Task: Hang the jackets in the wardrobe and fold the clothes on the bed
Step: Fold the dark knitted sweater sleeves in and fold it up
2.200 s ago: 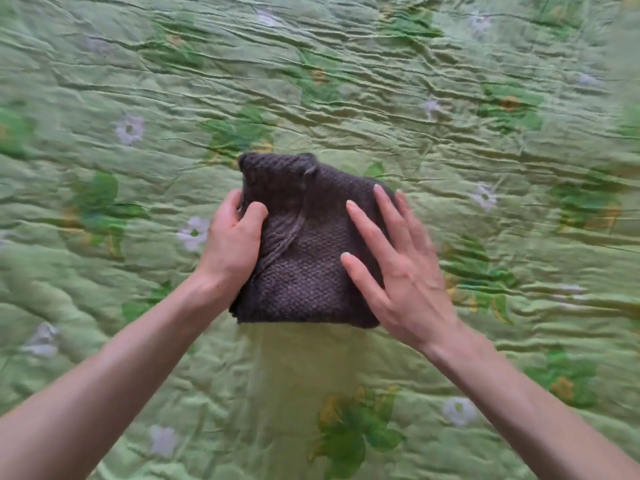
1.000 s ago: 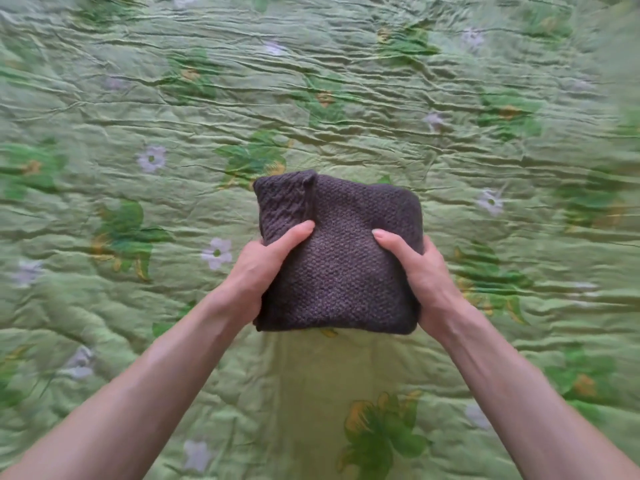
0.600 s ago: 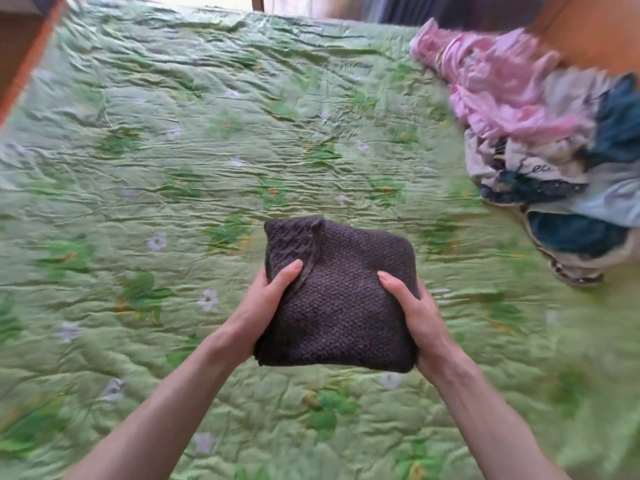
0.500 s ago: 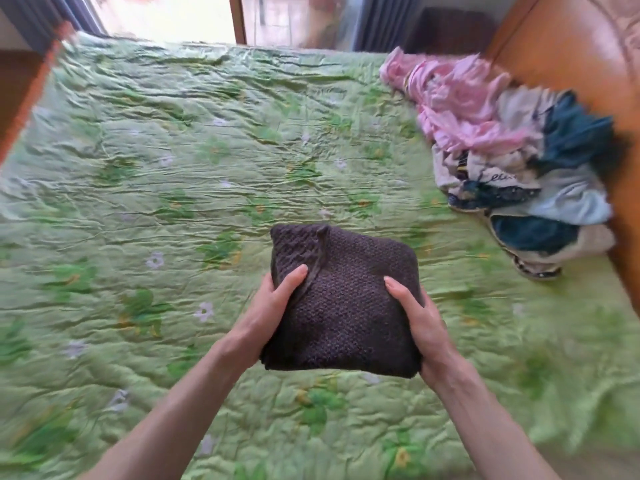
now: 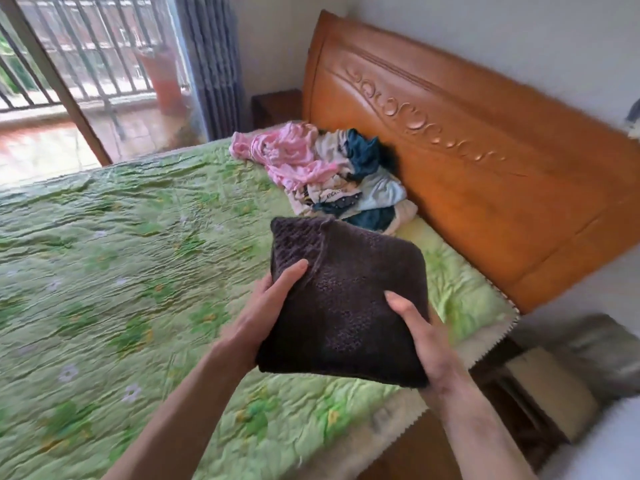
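Above the bed (image 5: 121, 271), both hands grip the folded sweater (image 5: 346, 306) by its sides

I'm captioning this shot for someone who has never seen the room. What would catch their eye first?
Front and centre, a folded dark knit sweater is held above the bed, the left hand and the right hand gripping its sides. Behind it, a jumbled pile of unfolded clothes, pink, white and blue, lies against the carved orange wooden headboard. The green floral bedspread fills the left of the picture.
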`<state>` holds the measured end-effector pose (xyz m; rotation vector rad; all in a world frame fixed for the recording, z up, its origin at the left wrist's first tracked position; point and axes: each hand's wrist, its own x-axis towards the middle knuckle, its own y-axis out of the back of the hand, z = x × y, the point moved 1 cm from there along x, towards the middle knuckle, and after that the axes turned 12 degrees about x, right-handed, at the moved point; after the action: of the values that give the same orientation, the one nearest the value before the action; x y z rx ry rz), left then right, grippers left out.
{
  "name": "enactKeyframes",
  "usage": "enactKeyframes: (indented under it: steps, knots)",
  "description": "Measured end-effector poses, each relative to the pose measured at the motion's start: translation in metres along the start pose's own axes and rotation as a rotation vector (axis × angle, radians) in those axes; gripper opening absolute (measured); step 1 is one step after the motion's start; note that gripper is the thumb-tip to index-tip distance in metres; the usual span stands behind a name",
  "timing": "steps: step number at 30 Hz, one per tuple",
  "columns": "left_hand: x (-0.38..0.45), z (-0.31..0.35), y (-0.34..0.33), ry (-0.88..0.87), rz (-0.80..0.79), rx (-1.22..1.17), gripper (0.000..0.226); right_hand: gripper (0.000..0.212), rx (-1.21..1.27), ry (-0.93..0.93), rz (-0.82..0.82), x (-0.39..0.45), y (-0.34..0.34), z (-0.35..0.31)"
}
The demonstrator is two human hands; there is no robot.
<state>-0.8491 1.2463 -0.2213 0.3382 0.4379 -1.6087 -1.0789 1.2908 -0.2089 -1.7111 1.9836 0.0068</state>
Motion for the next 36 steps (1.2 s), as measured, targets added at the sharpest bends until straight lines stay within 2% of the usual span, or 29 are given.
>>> enactKeyframes:
  steps: [4, 7, 8, 10, 11, 13, 16, 21, 25, 28, 31, 33, 36]
  knots:
    - [-0.028, 0.012, -0.06, -0.026, -0.102, 0.123, 0.078, 0.073, 0.001, 0.101, 0.06, -0.052, 0.056, -0.025]
    - [-0.042, 0.017, -0.106, -0.024, -0.188, 0.167, 0.085, 0.092, 0.041, 0.125, 0.174, -0.085, 0.094, -0.036]
    - [-0.047, 0.02, -0.122, -0.032, -0.214, 0.185, 0.078, 0.092, 0.074, 0.139, 0.217, -0.097, 0.105, -0.04]
    - [-0.055, 0.022, -0.153, -0.048, -0.28, 0.213, 0.066, 0.071, 0.147, 0.183, 0.278, -0.118, 0.125, -0.047]
    - [-0.057, 0.022, -0.167, -0.047, -0.308, 0.225, 0.066, 0.06, 0.173, 0.196, 0.299, -0.129, 0.134, -0.051]
    - [-0.063, 0.022, -0.196, -0.044, -0.372, 0.24, 0.073, 0.053, 0.208, 0.21, 0.343, -0.148, 0.151, -0.058]
    - [-0.065, 0.022, -0.236, -0.049, -0.47, 0.266, 0.082, 0.052, 0.283, 0.214, 0.437, -0.17, 0.175, -0.065]
    - [-0.06, 0.03, -0.302, -0.04, -0.622, 0.343, 0.06, 0.072, 0.336, 0.254, 0.597, -0.191, 0.208, -0.073]
    - [-0.05, 0.042, -0.346, -0.035, -0.767, 0.387, 0.071, 0.07, 0.376, 0.287, 0.733, -0.197, 0.226, -0.083]
    - [-0.041, 0.052, -0.373, -0.03, -0.846, 0.415, 0.05, 0.068, 0.399, 0.301, 0.823, -0.198, 0.23, -0.096]
    - [-0.037, 0.063, -0.405, -0.058, -0.938, 0.458, 0.034, 0.08, 0.369, 0.318, 0.906, -0.206, 0.237, -0.107]
    - [-0.035, 0.07, -0.431, -0.076, -0.992, 0.467, 0.026, 0.075, 0.36, 0.349, 0.95, -0.22, 0.237, -0.113]
    - [-0.047, 0.076, -0.465, -0.079, -1.078, 0.467, 0.03, 0.062, 0.348, 0.381, 1.011, -0.253, 0.236, -0.12]
